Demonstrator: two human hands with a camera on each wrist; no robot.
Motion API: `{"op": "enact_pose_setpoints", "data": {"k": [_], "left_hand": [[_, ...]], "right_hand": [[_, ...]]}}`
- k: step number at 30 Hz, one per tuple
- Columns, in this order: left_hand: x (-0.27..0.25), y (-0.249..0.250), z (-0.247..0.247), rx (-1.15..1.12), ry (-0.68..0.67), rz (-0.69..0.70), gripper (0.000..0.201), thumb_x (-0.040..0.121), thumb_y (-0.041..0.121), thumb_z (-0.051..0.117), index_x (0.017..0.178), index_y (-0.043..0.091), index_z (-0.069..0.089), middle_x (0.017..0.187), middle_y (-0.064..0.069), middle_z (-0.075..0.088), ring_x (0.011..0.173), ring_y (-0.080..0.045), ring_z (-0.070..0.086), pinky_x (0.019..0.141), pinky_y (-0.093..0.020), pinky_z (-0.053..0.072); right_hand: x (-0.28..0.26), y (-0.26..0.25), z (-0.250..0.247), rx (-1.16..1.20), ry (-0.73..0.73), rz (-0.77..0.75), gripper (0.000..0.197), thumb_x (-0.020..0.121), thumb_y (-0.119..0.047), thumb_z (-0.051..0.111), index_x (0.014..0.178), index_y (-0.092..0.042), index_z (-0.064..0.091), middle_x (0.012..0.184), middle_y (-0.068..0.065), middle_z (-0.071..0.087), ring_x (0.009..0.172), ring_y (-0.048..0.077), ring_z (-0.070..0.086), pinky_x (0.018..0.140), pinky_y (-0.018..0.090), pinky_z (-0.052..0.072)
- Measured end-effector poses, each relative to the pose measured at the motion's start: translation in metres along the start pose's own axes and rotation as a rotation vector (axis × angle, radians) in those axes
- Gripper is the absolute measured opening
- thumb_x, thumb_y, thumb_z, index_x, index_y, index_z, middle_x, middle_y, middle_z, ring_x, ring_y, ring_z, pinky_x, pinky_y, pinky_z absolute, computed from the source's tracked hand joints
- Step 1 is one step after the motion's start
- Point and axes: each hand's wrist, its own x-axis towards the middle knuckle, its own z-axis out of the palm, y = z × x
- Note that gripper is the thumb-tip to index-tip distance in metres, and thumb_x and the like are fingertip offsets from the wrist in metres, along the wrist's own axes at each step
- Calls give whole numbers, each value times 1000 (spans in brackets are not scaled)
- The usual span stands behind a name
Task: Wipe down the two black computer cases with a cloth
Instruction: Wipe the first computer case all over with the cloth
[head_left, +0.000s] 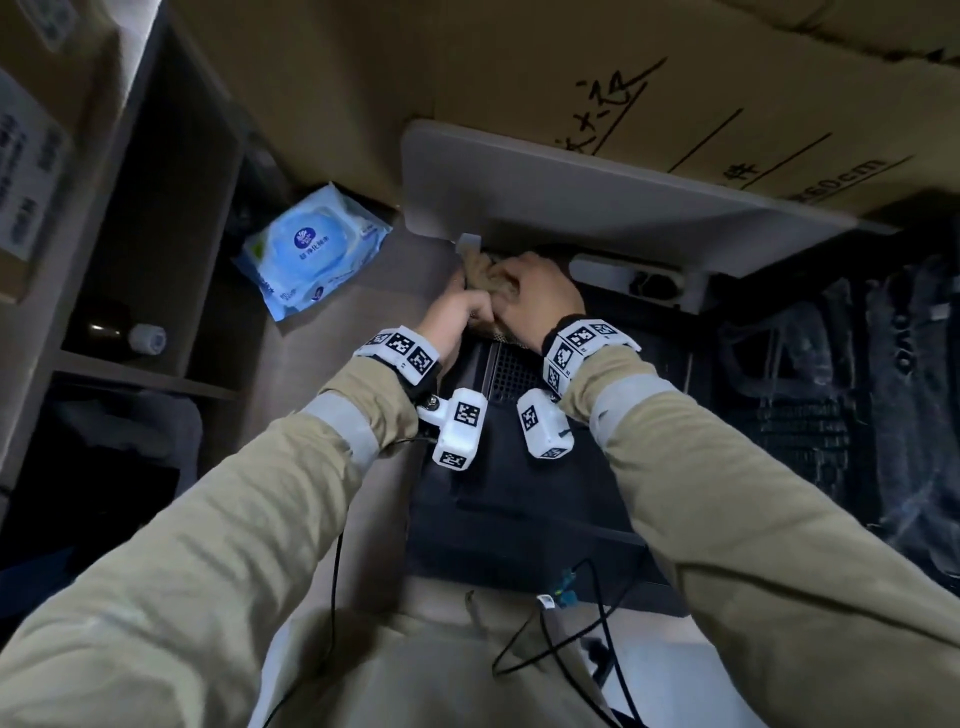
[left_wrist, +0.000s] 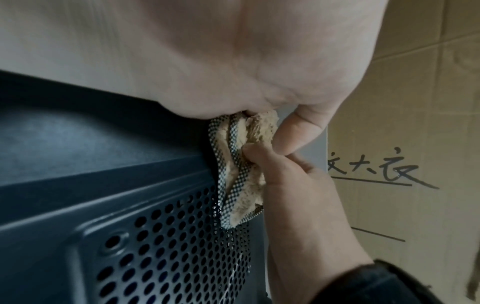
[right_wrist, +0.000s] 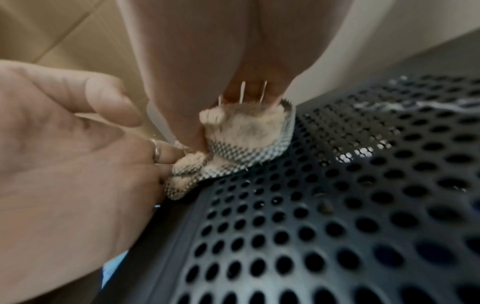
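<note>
A beige cloth (head_left: 485, 278) with a checked edge is bunched at the far end of a black computer case (head_left: 519, 467), over its perforated vent (head_left: 511, 369). My left hand (head_left: 460, 312) and right hand (head_left: 540, 293) meet on it, and both grip it. In the left wrist view the cloth (left_wrist: 241, 174) hangs from my left palm against the vent (left_wrist: 168, 246), with right-hand fingers (left_wrist: 259, 156) pinching it. In the right wrist view my right hand (right_wrist: 207, 115) clamps the cloth (right_wrist: 246, 142) on the holed panel (right_wrist: 337, 205). A second dark case (head_left: 831, 395) stands to the right.
A grey panel (head_left: 571, 192) overhangs the case's far end, with a large cardboard box (head_left: 649, 78) behind it. A blue wet-wipe pack (head_left: 311, 249) lies on the floor to the left, beside a dark shelf unit (head_left: 156, 260). Black cables (head_left: 571, 639) trail near my body.
</note>
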Motion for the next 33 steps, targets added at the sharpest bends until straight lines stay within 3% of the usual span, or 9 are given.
{"op": "enact_pose_setpoints", "data": {"k": [6,9,13,16,19,22,25,29,33], "left_hand": [[-8,6,18,34,62,23,24,52,7,48,76,6,48,52,7,53,46,-2,51,50,-14,42],[-7,5,21,111,120,31,51,51,10,54,102,5,53,69,-2,51,60,-12,52,58,-23,43],[-5,2,29,168,154,51,31,60,2,57,91,7,53,78,-9,54,68,-20,56,56,-22,48],[-5,1,28,205,187,30,29,69,1,57,97,3,52,74,-8,54,64,-18,58,53,-22,48],[-12,0,34,230,218,-10,32,57,12,60,88,7,56,73,-10,56,65,-22,57,58,-27,48],[-18,-6,37,224,214,-21,61,58,10,61,117,-2,58,95,-19,65,80,-32,66,66,-37,59],[-30,-14,43,167,243,32,81,58,5,60,138,8,48,115,-22,65,100,-38,66,81,-49,58],[-49,-28,38,192,247,48,95,57,7,65,148,19,39,129,-14,64,115,-32,64,92,-46,56],[-57,-46,27,297,289,11,114,55,18,75,156,20,21,148,-3,45,135,-23,44,115,-46,36]], "right_hand": [[-20,42,-11,-31,95,147,38,84,-44,63,116,-23,63,118,7,62,112,29,55,86,35,43],[-49,85,-10,-135,180,214,45,91,-41,55,127,-15,58,132,14,56,122,35,48,99,41,38],[-96,137,3,-81,214,268,59,100,-39,39,152,-14,31,165,10,17,153,28,8,124,46,6],[-99,145,-3,-57,141,241,60,101,-40,34,155,-15,24,168,7,7,154,24,0,125,47,3],[-102,151,-11,-7,96,227,62,99,-38,37,156,-17,21,168,7,6,155,22,-1,124,47,-1],[-102,154,-25,-38,90,270,68,93,-39,50,150,-10,29,162,14,26,152,26,17,125,46,3],[-98,145,-35,8,154,354,77,84,-55,60,139,-5,40,146,16,43,140,31,34,122,46,15],[-94,137,-7,10,152,269,88,91,-63,45,159,-17,14,166,16,9,154,30,3,124,51,-2],[-91,134,2,-116,46,271,75,100,-56,27,161,-18,7,167,14,-6,154,30,-11,121,56,-9]]}}
